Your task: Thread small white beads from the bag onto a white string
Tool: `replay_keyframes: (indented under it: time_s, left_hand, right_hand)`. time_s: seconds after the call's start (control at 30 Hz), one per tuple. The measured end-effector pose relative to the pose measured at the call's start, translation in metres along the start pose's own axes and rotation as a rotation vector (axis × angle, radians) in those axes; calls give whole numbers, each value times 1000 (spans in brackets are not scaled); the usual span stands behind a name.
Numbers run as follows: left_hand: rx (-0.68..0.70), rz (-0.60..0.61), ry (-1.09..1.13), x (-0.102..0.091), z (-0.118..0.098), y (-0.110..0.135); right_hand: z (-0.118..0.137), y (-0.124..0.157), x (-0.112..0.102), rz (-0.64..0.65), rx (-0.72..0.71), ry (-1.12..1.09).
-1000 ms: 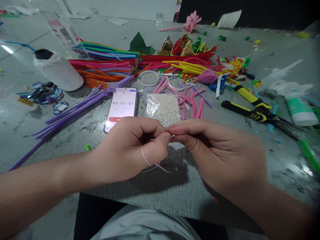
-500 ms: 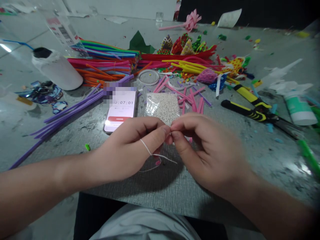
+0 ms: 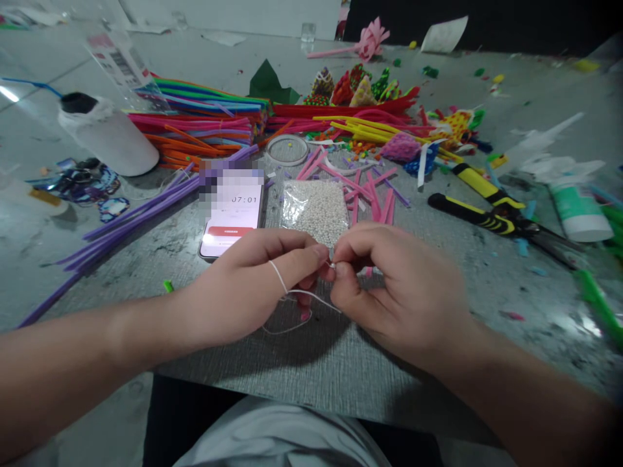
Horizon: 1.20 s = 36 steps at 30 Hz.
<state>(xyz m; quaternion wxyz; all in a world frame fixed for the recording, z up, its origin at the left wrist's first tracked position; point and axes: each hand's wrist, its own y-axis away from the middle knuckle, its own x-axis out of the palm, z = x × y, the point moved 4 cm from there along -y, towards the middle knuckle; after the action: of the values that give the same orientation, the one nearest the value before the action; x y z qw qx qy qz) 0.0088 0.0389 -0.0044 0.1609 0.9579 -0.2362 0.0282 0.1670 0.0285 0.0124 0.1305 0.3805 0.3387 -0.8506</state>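
My left hand and my right hand meet fingertip to fingertip above the table's near edge. Both are closed in a pinch. A thin white thread wraps over my left forefinger and trails down in a loop. Between the thumbs a tiny pale bead shows. Just behind my fingers lies a clear bag of white beads. A phone with a running timer lies to its left.
Purple pipe cleaners fan out at the left; bundles of coloured ones lie behind. A white bottle lies far left. Yellow-handled pliers and a green-and-white glue tube are at the right. Pink cut pieces sit beside the bag.
My right hand has curled in closer to the left, and the pinch has dropped slightly. The loose thread loop hangs lower under my left hand. The view has shifted a little.
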Motion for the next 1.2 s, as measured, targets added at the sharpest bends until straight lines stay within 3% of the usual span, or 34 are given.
replay_keyframes:
  time_s: [0.37, 0.53, 0.67, 0.8, 0.97, 1.13, 1.2]
  left_hand:
    - [-72, 55, 15, 1, 1, 0]
    - [-58, 65, 34, 1, 2, -1]
    - [-47, 75, 68, -1, 1, 0]
    - [-45, 107, 195, 0, -1, 0]
    - [-53, 58, 273, -2, -2, -3]
    - [-49, 49, 342, -6, 0, -7]
    - [-45, 52, 374, -6, 0, -7]
  right_hand:
    - [3, -2, -3, -2, -3, 31]
    - [1, -1, -2, 6, 92, -51]
    - [-2, 0, -3, -36, 210, -254]
    - [-9, 1, 1, -38, 417, -673]
    - [-9, -5, -4, -73, 528, -1049]
    - [-11, -13, -11, 92, 594, -1168]
    - [-15, -12, -14, 74, 556, -1090]
